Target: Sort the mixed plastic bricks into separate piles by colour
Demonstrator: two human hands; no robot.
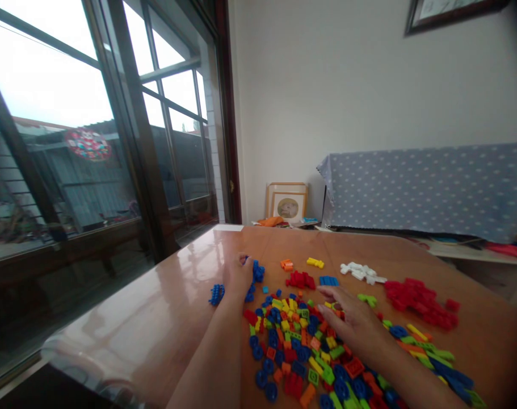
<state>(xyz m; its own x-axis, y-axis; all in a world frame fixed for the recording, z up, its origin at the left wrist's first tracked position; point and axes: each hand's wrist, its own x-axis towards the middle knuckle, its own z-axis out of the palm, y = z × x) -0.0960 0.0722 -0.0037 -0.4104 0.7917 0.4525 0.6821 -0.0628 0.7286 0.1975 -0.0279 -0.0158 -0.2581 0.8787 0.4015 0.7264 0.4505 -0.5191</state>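
My left hand (238, 277) is at the far left of the coloured bricks, its fingers curled round a blue toy brick (244, 259) that is mostly hidden. Right beside it lies a cluster of blue bricks (258, 271), and another small blue group (216, 294) sits left of the wrist. My right hand (347, 312) hovers at the right part of a mixed brick pile (292, 335), thumb and fingers apart, with nothing seen in them. Just beyond its fingertips are a flat blue row of bricks (328, 281) and a red brick group (301, 280).
Further back on the brown table (156, 318) are orange bricks (287, 265), yellow bricks (315, 262) and white bricks (362, 272). A large red heap (422, 301) lies to the right, with long mixed pieces (437, 358) nearer me. Glass windows (173, 113) flank the left side.
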